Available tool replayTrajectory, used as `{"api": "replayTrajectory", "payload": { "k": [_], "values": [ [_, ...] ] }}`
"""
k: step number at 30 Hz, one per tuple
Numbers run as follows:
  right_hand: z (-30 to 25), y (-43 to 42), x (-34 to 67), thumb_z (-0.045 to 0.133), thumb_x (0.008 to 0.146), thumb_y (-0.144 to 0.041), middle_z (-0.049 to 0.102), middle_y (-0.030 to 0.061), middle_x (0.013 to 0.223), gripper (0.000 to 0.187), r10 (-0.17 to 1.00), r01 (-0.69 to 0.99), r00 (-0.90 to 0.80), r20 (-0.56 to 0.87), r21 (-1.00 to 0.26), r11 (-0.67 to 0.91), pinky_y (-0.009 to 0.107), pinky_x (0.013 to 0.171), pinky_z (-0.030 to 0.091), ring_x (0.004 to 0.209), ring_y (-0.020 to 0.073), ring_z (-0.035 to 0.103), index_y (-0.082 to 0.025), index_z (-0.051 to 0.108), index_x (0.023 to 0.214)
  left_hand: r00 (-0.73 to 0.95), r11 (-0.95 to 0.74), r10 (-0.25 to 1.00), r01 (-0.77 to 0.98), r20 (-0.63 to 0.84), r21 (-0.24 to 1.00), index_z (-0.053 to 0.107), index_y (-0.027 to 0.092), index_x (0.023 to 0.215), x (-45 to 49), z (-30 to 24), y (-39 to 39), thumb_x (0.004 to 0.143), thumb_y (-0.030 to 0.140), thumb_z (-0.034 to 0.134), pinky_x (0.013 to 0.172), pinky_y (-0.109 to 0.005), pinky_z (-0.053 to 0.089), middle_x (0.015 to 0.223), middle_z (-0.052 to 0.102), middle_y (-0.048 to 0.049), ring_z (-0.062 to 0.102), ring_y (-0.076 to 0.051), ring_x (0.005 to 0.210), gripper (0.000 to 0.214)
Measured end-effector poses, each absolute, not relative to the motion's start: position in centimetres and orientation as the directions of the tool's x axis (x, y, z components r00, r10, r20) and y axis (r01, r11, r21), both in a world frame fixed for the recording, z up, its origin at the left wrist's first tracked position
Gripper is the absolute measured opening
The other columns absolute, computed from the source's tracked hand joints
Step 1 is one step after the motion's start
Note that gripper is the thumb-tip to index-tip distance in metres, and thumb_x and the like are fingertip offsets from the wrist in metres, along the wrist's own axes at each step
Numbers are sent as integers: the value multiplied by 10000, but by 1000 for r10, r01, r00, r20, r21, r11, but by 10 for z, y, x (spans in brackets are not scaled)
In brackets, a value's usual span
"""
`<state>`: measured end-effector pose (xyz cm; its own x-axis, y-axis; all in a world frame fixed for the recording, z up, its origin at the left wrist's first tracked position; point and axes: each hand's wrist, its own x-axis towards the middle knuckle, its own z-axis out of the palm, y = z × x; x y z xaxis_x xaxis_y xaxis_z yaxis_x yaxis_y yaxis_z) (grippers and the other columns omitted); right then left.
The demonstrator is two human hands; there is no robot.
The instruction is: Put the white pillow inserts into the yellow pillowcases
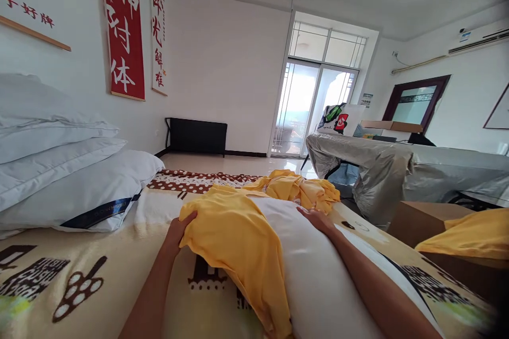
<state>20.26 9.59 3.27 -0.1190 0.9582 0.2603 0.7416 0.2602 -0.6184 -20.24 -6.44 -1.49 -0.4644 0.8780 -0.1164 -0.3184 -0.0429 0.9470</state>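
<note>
A yellow pillowcase (234, 228) lies in front of me, draped along the left side of a plump white pillow (314, 270). My left hand (180, 229) is closed on the case's far left corner, its fingers partly hidden by the cloth. At the far end of the pillow, my right hand (318, 218) grips the white fabric, and that forearm runs along the pillow's right side. Just beyond both hands is a crumpled heap of yellow cloth (300, 189). Whether any of the pillow is inside the case, I cannot tell.
White pillows (75, 180) are stacked at the left. Under everything spreads a patterned cream blanket (135, 280). To the right stand a cardboard box (417, 218) with yellow fabric (473, 233) over it and a table with a silvery cover (382, 164). A black folded frame (198, 136) leans by the wall.
</note>
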Motion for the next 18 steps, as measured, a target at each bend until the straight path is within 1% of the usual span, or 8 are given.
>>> {"api": "replayTrajectory", "payload": {
  "k": [3,6,7,9,11,13,15,18],
  "values": [
    [73,86,194,501,819,-481,678,175,899,387,953,874,-16,302,-459,160,422,840,427,971,318,608,-140,665,738,-501,-123,865,-289,-41,949,628,141,774,-206,-8,-67,709,340,718,544,-265,519,710,704,-81,668,-214,647,228],
    [133,66,187,389,868,-490,656,181,981,446,911,932,5,413,-332,145,410,823,397,1027,339,566,-145,670,843,-529,-189,848,-243,34,951,605,178,855,-215,-4,-70,698,418,690,533,-255,500,764,709,-66,672,-221,706,299],
    [154,57,187,354,878,-493,652,182,968,463,886,948,5,464,-286,144,401,791,392,1007,340,568,-151,661,822,-529,-202,847,-223,56,954,600,186,891,-219,-5,-70,691,440,681,548,-258,502,785,710,-59,671,-222,730,333],
    [189,39,187,296,897,-474,655,162,849,466,773,987,-30,634,-105,125,370,681,377,857,310,598,-176,627,762,-491,-202,866,-171,94,964,605,182,920,-226,-8,-70,654,456,698,617,-276,517,817,710,-54,667,-232,780,393],
    [208,23,192,240,913,-490,644,154,788,490,680,991,-75,729,-19,129,363,641,349,783,297,595,-192,588,739,-407,-169,906,-101,115,980,636,158,871,-231,-14,-71,582,399,757,697,-296,522,809,708,-52,658,-244,813,395],
    [203,10,200,244,914,-498,648,146,768,450,592,989,-82,802,-10,150,370,639,347,752,298,603,-203,572,824,-296,-118,949,-13,109,993,666,138,771,-235,-20,-73,495,286,803,724,-309,520,757,702,-47,650,-254,804,343],
    [179,1,212,305,900,-485,665,138,758,391,525,978,-120,843,10,207,368,630,365,715,295,623,-195,558,970,-196,-82,976,69,94,994,674,134,679,-237,-26,-76,422,196,811,694,-326,525,699,693,-44,643,-259,754,297],
    [137,-9,227,343,893,-458,675,103,668,396,480,900,-377,792,191,392,341,573,384,617,264,637,-169,569,1042,-139,-102,983,146,122,984,680,154,651,-238,-33,-77,415,184,784,669,-358,535,708,700,-55,638,-258,727,260]
  ]
}}
